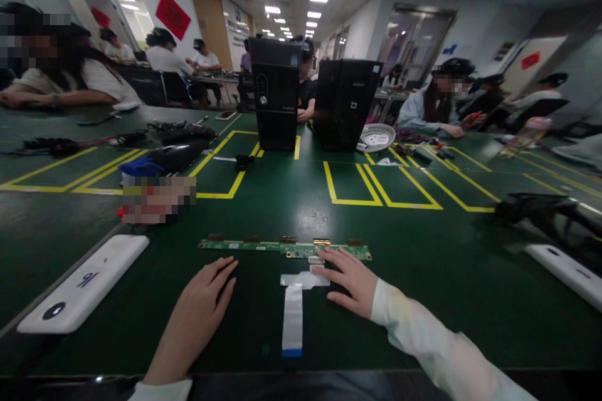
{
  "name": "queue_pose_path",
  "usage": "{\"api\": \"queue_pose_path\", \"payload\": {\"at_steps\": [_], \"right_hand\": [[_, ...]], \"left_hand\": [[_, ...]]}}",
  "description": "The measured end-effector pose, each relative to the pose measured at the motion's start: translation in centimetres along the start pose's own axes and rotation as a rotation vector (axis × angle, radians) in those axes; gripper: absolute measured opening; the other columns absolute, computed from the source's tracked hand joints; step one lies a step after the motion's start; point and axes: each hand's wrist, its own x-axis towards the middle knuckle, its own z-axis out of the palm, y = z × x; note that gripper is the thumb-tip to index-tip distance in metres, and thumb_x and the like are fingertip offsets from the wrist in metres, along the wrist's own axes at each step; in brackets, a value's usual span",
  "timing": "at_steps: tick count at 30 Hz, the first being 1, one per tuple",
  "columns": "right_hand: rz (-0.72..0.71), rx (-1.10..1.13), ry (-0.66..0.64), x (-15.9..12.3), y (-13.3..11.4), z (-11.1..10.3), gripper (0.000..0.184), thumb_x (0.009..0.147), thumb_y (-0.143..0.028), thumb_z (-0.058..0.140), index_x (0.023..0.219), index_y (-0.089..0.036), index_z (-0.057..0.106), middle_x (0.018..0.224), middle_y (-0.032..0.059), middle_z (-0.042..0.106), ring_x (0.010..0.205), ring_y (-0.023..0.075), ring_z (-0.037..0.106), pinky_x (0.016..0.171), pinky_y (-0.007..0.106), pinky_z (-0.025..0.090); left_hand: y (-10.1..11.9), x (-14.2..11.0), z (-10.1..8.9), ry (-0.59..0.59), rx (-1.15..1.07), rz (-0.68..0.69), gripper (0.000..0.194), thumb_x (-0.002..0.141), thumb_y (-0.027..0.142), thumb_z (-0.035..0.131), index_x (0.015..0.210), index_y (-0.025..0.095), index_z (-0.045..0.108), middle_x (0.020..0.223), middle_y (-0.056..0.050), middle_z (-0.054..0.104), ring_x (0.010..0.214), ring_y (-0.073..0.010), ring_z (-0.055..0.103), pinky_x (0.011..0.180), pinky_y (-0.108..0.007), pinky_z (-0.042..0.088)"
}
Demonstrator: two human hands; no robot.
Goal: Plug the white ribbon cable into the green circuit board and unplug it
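A long narrow green circuit board (263, 246) lies crosswise on the dark green table in front of me. From its right half a white flat ribbon cable (292, 313) bends toward me and ends in a blue tip. My right hand (350, 279) rests over the cable's upper end and the board's lower right edge, fingers stretched and spread. To the left of the cable, my left hand (202, 301) lies on the table with its fingers extended, just below the board's left end. Nothing shows in its fingers.
White devices (87, 282) lie at left and right. Two black computer towers (275, 94) stand ahead, beside a white basket (376, 136). Yellow tape (357, 202) marks the table. Cables and a blurred-out item (157, 200) lie at left. Other people sit around at tables.
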Motion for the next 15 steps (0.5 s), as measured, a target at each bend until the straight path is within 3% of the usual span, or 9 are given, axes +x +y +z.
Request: {"api": "queue_pose_path", "payload": {"at_steps": [5,12,15], "right_hand": [[0.119,-0.063,0.078,-4.3,1.2,0.0,0.048,0.096,-0.045,0.040,0.142,-0.029,0.043,0.151,0.0078,0.036,0.140,0.0231,0.029,0.113,0.050,0.028],[0.435,-0.245,0.211,-14.4,4.2,0.9,0.048,0.097,-0.045,0.036,0.140,-0.029,0.047,0.148,0.0090,0.041,0.134,0.0275,0.040,0.106,0.053,0.037],[0.564,-0.320,0.210,-18.0,5.0,1.3,0.048,0.096,-0.044,0.036,0.139,-0.028,0.048,0.146,0.0093,0.043,0.130,0.0287,0.046,0.101,0.051,0.044]], "left_hand": [[-0.2,-0.1,0.2,0.005,0.000,0.021,0.044,0.093,0.041,0.039,0.125,0.019,0.059,0.129,-0.011,0.060,0.117,-0.0261,0.057,0.103,-0.048,0.044],[-0.1,-0.1,0.1,-0.007,0.007,0.021,0.046,0.093,0.042,0.037,0.126,0.018,0.058,0.130,-0.013,0.059,0.119,-0.0270,0.056,0.103,-0.048,0.044],[-0.1,0.0,0.1,-0.012,0.005,0.021,0.046,0.093,0.042,0.038,0.126,0.017,0.059,0.130,-0.013,0.059,0.118,-0.0273,0.057,0.103,-0.048,0.044]]}}
